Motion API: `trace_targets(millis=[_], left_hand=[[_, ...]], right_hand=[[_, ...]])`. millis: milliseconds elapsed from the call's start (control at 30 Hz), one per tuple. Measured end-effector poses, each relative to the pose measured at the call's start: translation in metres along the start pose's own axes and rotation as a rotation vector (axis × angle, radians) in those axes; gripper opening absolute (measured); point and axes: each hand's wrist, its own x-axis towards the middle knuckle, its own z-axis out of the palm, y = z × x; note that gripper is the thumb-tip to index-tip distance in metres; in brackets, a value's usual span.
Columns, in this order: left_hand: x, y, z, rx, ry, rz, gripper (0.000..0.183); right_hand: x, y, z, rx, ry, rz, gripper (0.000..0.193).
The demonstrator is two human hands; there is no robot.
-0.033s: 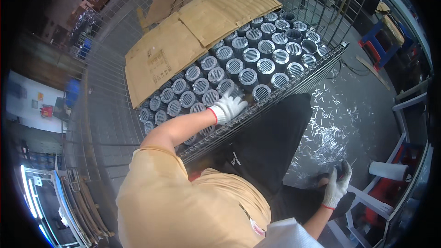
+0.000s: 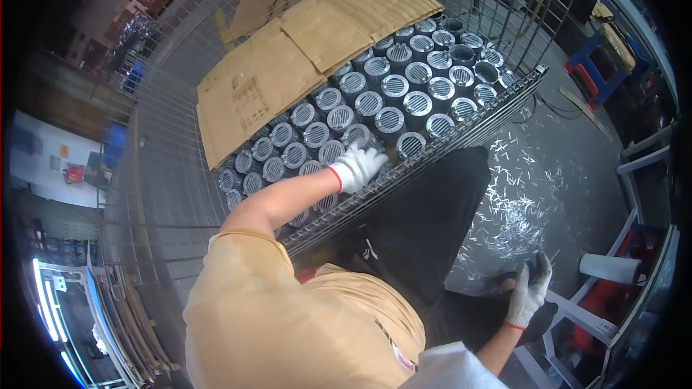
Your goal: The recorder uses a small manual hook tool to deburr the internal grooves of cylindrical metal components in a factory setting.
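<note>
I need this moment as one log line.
left hand: among slotted-top cylinders in wire basket | right hand: open, outside basket | shiny slivers: on floor

The person wears a loose, short-sleeved tan shirt (image 2: 281, 310) with a dark slanting stripe (image 2: 382, 329) and a small round emblem (image 2: 405, 359) on its front. Black trousers (image 2: 425, 209) cover the legs, and white knitted gloves (image 2: 353, 174) with red-edged cuffs (image 2: 515, 325) clothe the left hand (image 2: 359, 167) and right hand (image 2: 530, 294).
</note>
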Motion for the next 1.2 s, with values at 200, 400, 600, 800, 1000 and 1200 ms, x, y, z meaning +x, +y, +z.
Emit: trace_targets(millis=[200,400,600,800,1000,1200], left_hand=[[0.050,-0.021,-0.091,-0.312,-0.304,-0.265,0.086],[0.029,-0.047,-0.092,-0.426,-0.214,-0.370,0.095],[-0.065,-0.058,-0.167,-0.754,0.260,-0.628,0.074],[-0.037,0.007,-0.222,-1.201,0.863,-0.455,0.064],[0.066,0.140,-0.252,-1.385,0.739,-0.048,0.093],[0.090,0.161,-0.298,-1.695,0.177,0.353,0.084]], right_hand=[[-0.007,-0.005,-0.002,-0.023,-0.048,0.070,0.048],[-0.005,-0.020,0.008,0.011,-0.045,0.110,0.048],[-0.009,-0.020,0.002,0.129,0.007,0.099,0.048],[0.007,-0.121,0.039,0.203,-0.158,-0.527,0.062],[0.069,-0.199,0.068,-0.622,0.178,-1.231,0.058],[0.090,-0.141,0.016,0.337,0.255,-0.874,0.098]])
